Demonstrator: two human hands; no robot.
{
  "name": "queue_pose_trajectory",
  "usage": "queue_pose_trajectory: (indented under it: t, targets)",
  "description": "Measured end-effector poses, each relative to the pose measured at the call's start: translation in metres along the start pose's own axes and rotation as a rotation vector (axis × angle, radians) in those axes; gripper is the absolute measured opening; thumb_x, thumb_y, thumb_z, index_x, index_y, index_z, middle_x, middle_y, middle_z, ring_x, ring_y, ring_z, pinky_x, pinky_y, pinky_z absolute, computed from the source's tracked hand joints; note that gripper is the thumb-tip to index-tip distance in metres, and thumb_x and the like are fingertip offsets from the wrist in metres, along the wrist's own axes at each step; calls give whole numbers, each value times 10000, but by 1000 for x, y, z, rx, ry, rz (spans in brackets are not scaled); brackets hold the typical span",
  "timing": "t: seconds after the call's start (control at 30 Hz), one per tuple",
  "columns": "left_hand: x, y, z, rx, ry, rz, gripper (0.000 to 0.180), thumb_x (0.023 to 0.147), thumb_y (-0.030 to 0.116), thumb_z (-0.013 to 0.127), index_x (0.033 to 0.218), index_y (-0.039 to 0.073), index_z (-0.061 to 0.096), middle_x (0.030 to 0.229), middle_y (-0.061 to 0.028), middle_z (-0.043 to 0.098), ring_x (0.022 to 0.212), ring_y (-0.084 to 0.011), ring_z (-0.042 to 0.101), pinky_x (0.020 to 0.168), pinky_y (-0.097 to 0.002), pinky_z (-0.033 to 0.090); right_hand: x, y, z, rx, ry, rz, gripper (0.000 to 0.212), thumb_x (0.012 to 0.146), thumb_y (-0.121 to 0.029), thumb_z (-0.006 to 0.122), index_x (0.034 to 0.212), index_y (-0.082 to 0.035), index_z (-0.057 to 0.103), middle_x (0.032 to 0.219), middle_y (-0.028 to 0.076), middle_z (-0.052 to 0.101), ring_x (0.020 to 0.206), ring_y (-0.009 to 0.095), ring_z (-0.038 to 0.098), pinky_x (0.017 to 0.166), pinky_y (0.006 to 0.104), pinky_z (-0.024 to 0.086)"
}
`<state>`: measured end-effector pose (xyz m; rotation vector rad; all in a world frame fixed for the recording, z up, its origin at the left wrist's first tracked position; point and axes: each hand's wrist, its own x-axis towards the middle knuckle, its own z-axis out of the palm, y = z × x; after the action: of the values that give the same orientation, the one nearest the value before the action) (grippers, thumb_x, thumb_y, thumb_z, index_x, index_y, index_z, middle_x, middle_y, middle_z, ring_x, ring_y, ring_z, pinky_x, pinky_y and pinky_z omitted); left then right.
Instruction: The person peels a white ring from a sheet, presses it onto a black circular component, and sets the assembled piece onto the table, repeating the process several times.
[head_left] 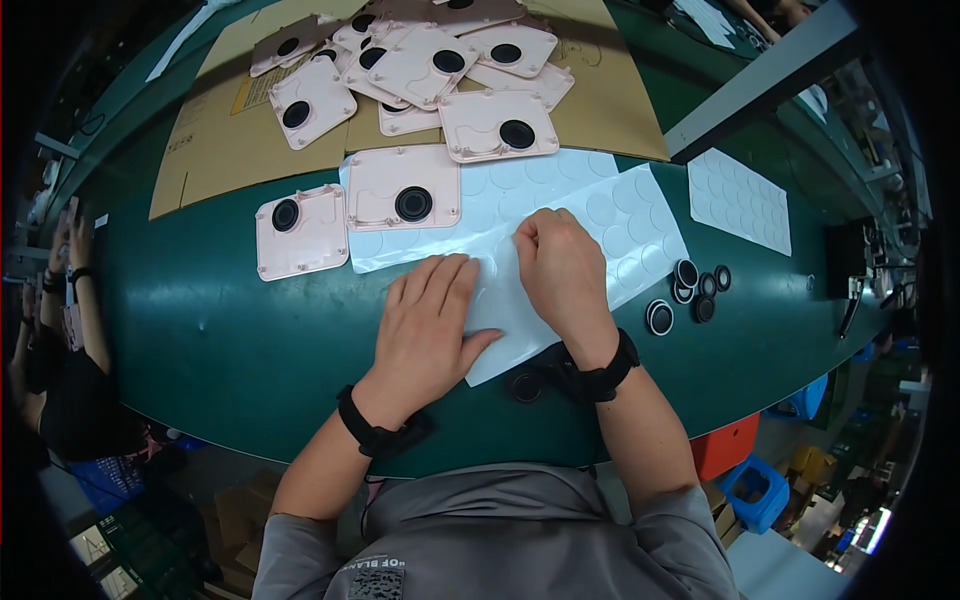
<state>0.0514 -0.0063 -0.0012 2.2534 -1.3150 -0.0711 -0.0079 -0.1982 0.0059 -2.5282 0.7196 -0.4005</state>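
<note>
A glossy pale sheet of round stickers (520, 335) lies at a slant under both my hands. My left hand (424, 325) rests flat on its left edge, fingers stretched and thumb apart. My right hand (563, 268) is closed in a pinch over the sheet's middle; whatever its fingertips hold is hidden. Just beyond sit two pale pink plastic covers, one (375, 205) partly on another sticker sheet (370, 249), the other (318, 250) to its left. Each bears a black round disc. Right of the sheet lie several black discs (660, 317), some with pale rims.
Several more pink covers (410, 70) are heaped on flattened cardboard (215, 150) at the back. A third sticker sheet (740, 203) lies at the right, near a grey metal post (760, 85). One black disc (524, 385) sits near the table's front edge. Another person (80, 380) is at the far left.
</note>
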Motion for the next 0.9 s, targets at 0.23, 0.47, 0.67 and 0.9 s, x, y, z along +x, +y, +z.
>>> queue_pose_trajectory:
  t: [0.23, 0.47, 0.67, 0.9]
  targets:
    - [-1, 2, -1, 57, -25, 30, 757, 841, 360, 867, 1448, 17, 574, 1496, -161, 580, 1412, -354, 513, 1162, -489, 390, -2, 8, 0, 166, 37, -39, 67, 944, -75, 738, 944, -10, 720, 927, 160, 720, 809, 348, 707, 730, 427, 568]
    - [-2, 4, -1, 189, -34, 59, 679, 866, 378, 839, 1399, 16, 624, 1500, -153, 577, 1428, -340, 504, 1169, -510, 385, -5, 10, 1, 59, -4, -117, 70, 975, -78, 724, 991, -11, 716, 964, 141, 728, 824, 288, 703, 754, 372, 562]
    - [-5, 6, -2, 199, -41, 49, 676, 876, 388, 827, 1404, 17, 622, 1497, -153, 576, 1433, -336, 498, 1169, -518, 379, 7, 36, -32, 514, -380, 32, 79, 1010, -93, 714, 1025, -16, 711, 962, 55, 721, 835, 152, 670, 760, 311, 543]
    - [-3, 5, -1, 192, -49, 53, 670, 883, 380, 821, 1410, 21, 617, 1500, -154, 568, 1433, -338, 502, 1171, -512, 375, -28, 44, -72, 992, -443, 283, 82, 1038, -104, 704, 1040, -22, 706, 944, 20, 704, 820, 86, 634, 767, 258, 533]
